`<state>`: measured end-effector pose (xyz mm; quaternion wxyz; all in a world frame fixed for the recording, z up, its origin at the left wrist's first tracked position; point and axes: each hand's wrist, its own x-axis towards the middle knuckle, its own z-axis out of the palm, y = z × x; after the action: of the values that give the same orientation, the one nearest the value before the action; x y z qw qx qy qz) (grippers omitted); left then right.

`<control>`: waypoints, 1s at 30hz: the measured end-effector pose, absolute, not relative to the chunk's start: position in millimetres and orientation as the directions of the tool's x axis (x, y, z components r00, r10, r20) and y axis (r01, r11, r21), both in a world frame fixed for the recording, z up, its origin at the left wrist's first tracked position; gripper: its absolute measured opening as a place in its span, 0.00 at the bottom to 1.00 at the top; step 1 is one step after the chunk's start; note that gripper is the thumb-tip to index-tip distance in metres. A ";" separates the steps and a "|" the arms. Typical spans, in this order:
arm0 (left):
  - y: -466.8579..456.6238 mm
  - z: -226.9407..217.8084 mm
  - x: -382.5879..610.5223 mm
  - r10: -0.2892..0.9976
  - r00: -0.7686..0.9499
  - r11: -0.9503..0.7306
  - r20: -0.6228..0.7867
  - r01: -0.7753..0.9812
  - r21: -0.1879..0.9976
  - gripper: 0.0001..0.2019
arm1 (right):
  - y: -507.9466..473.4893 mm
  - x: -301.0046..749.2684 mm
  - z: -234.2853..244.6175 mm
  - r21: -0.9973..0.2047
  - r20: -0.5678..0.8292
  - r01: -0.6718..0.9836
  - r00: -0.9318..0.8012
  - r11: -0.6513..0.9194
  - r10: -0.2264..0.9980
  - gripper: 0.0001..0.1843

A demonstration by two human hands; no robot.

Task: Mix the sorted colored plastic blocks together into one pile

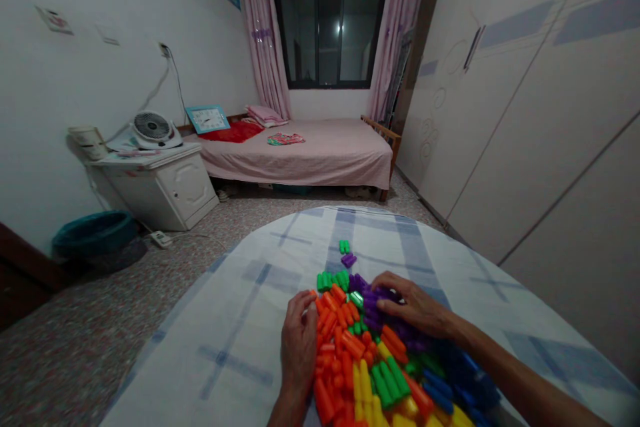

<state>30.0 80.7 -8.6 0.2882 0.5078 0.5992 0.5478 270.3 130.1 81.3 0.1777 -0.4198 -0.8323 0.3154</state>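
Observation:
A heap of bullet-shaped plastic toy pieces lies on the table in colour groups. My left hand point(299, 340) rests along the left side of the orange pieces point(327, 320), fingers slightly bent and touching them, with nothing visibly held. Over the purple pieces point(371, 303) reaches my right hand point(413, 303), its thumb and forefinger around some of them; its other fingers are hidden. Green pieces point(390, 380) and yellow pieces point(367, 387) sit nearer me. Blue pieces point(437, 390) lie beneath my right forearm. Beyond the heap are a small green pair point(344, 247) and a purple pair point(349, 259).
A blue-and-white checked cloth covers the rounded table point(240, 333). Past it stand a bed point(320, 160), a white cabinet point(185, 187) with a fan point(153, 128), and a teal bin point(95, 233). A tall wardrobe point(525, 113) lines the right side.

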 end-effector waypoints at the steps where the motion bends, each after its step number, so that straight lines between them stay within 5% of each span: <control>1: 80.6 -8.1 30.3 0.926 -0.313 -0.115 0.211 0.296 0.948 0.15 | 117.0 268.0 88.2 -0.688 0.022 0.573 -0.597 0.445 0.802 0.14; 7: 79.8 -6.3 31.3 0.931 -0.300 -0.116 0.207 0.293 0.949 0.16 | 115.1 247.9 109.8 -0.726 0.114 0.442 -0.678 0.526 0.726 0.16; 10: 80.0 -6.9 31.2 0.929 -0.304 -0.117 0.209 0.294 0.948 0.16 | 167.6 232.3 94.7 -0.610 0.183 0.580 -0.560 0.540 0.808 0.22; 13: 80.3 -9.3 30.1 0.926 -0.318 -0.103 0.204 0.307 0.946 0.17 | 220.9 214.2 70.4 -0.421 0.019 0.799 -0.466 0.430 0.884 0.28; 16: 80.4 -12.2 29.5 0.921 -0.339 -0.073 0.190 0.328 0.942 0.17 | 247.8 198.6 51.0 -0.381 -0.041 0.836 -0.443 0.396 0.896 0.28; 25: 79.1 -5.4 36.6 0.953 -0.136 -0.173 0.270 0.487 0.856 0.21 | 190.3 203.5 67.1 -0.435 -0.101 0.664 -0.707 0.608 0.700 0.21; 30: 78.1 0.8 37.6 0.960 -0.082 -0.202 0.267 0.456 0.867 0.20 | 109.9 218.1 96.5 -0.534 0.035 0.602 -0.686 0.594 0.727 0.17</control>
<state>37.6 78.1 0.8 0.2716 0.6208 0.5703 0.4644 218.1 109.9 96.5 0.1256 -0.3757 -0.8838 0.2489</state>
